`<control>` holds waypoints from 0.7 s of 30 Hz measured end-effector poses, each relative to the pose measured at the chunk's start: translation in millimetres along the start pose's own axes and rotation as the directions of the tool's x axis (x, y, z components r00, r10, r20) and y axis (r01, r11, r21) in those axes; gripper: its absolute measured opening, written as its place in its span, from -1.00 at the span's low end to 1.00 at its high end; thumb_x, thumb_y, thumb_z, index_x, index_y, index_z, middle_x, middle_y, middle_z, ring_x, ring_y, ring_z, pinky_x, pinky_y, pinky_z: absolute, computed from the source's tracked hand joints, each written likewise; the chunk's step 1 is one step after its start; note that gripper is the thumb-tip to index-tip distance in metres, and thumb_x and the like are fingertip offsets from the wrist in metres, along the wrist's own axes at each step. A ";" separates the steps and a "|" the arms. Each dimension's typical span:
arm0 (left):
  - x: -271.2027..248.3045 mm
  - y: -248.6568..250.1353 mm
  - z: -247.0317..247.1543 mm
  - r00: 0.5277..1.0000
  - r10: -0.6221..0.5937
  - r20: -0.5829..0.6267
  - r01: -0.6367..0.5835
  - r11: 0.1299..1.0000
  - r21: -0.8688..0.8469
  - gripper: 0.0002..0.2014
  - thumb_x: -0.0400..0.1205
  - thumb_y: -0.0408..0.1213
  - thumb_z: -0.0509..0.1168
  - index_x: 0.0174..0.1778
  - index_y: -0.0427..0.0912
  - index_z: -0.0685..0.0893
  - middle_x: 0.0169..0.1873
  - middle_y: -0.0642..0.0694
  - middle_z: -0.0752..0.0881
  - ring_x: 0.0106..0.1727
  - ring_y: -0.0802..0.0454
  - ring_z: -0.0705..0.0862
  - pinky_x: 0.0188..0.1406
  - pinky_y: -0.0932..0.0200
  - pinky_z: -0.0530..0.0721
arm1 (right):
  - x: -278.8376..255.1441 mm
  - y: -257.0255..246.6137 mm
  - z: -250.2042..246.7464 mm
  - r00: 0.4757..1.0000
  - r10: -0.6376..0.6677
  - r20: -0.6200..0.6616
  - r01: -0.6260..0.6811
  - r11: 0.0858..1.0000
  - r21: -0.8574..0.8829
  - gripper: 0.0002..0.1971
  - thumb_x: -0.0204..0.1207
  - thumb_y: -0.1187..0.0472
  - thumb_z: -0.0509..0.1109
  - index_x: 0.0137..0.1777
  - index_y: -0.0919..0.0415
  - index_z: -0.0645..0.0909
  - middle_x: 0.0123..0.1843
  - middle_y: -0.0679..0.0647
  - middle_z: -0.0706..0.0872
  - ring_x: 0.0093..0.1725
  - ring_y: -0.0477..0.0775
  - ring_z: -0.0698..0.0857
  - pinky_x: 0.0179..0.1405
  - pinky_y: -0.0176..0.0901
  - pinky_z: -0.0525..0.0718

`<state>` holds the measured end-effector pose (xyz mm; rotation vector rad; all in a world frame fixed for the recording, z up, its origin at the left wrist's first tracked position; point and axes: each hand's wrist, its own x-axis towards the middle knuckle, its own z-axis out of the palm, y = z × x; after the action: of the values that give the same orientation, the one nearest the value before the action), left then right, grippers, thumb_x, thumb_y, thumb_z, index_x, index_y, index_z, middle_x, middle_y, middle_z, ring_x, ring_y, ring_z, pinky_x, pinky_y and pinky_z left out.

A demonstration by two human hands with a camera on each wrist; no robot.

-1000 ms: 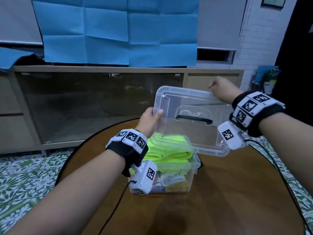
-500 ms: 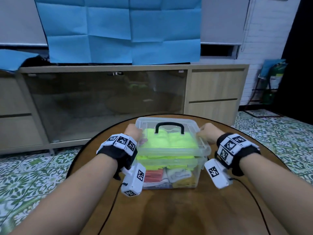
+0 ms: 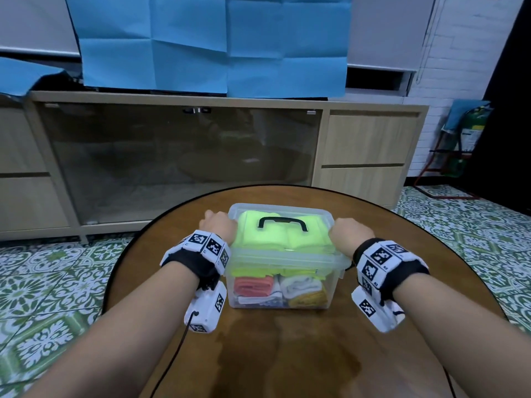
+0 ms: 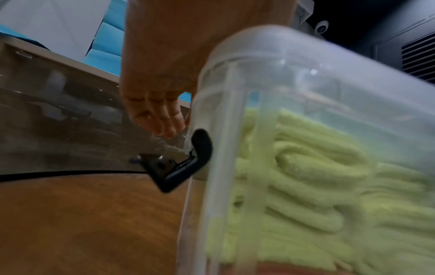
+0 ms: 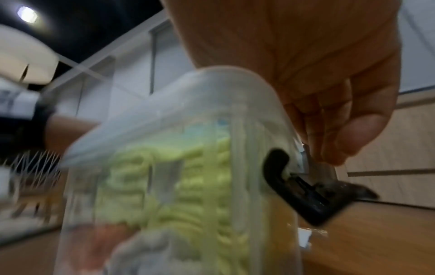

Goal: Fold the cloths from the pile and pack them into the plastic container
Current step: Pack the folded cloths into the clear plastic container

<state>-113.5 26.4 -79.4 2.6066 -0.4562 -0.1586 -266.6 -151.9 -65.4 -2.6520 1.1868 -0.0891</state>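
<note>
From the head camera, a clear plastic container [image 3: 280,278] sits on a round wooden table [image 3: 316,354], its lid [image 3: 283,228] on top with a black handle [image 3: 282,224] lying across the middle. Folded cloths fill it: yellow-green cloths [image 3: 283,241] at the top, a red cloth [image 3: 253,285], white cloth [image 3: 300,286] and yellow cloth [image 3: 309,298] lower down. The left hand [image 3: 219,227] rests on the lid's left edge and the right hand [image 3: 349,231] on its right edge (how the fingers lie is hidden from here).

In the left wrist view, the left hand [image 4: 162,93] has its fingers [image 4: 164,119] bent down over the lid's edge, beside a black latch [image 4: 181,167] that sticks out from the container's side.

In the right wrist view (blurred), the right hand [image 5: 329,96] curls its fingers [image 5: 357,137] down over the lid's edge above the other black latch [image 5: 303,189], which also stands out from the wall.
</note>
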 end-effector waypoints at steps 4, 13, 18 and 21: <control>3.2 -2.1 5.2 0.999 -0.036 0.032 0.037 0.999 -0.019 -0.63 0.73 -0.30 0.00 0.37 -0.37 0.51 0.46 -0.28 0.32 0.36 -0.28 0.43 0.26 -0.05 0.43 | 1.1 -4.6 5.9 0.999 0.012 0.034 -0.009 0.996 -0.083 -0.67 0.61 0.45 -0.01 0.12 0.33 0.58 0.06 0.23 0.64 -0.09 0.18 0.54 -0.09 -0.09 0.51; -7.9 -3.5 5.2 0.988 -0.092 0.124 0.117 0.971 -0.211 -0.57 0.73 -0.25 0.02 0.50 -0.37 0.36 0.45 -0.36 0.42 0.42 -0.30 0.44 0.33 0.00 0.43 | 14.6 7.1 14.0 0.993 -0.005 0.118 -0.029 0.958 0.284 -0.57 0.73 0.25 -0.15 0.50 0.36 0.31 0.42 0.36 0.48 0.22 0.27 0.54 0.06 -0.08 0.42; -8.4 -5.8 7.6 0.940 -0.194 0.279 0.304 0.849 -0.432 -0.35 0.71 0.07 0.06 0.63 -0.26 0.16 0.58 -0.32 0.24 0.55 -0.31 0.29 0.53 -0.15 0.29 | 10.8 12.1 15.6 0.981 0.035 0.191 -0.097 0.940 0.328 -0.43 0.74 -0.02 -0.14 0.59 0.37 0.19 0.54 0.32 0.37 0.47 0.28 0.43 0.41 -0.01 0.38; -15.2 -9.4 4.1 0.941 -0.141 0.307 0.290 0.802 -0.522 -0.58 0.73 -0.02 0.06 0.19 -0.35 0.51 0.20 -0.24 0.55 0.22 -0.17 0.54 0.37 0.04 0.45 | 9.9 15.9 19.0 0.961 0.076 0.266 -0.189 0.882 0.432 -0.39 0.66 -0.22 -0.10 0.41 0.24 0.42 -0.04 0.21 0.62 -0.08 0.20 0.61 0.05 0.03 0.55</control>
<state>-125.8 37.6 -87.1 2.0436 -0.1506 -0.6166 -268.7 -165.9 -88.0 -2.0997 1.1037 -0.0137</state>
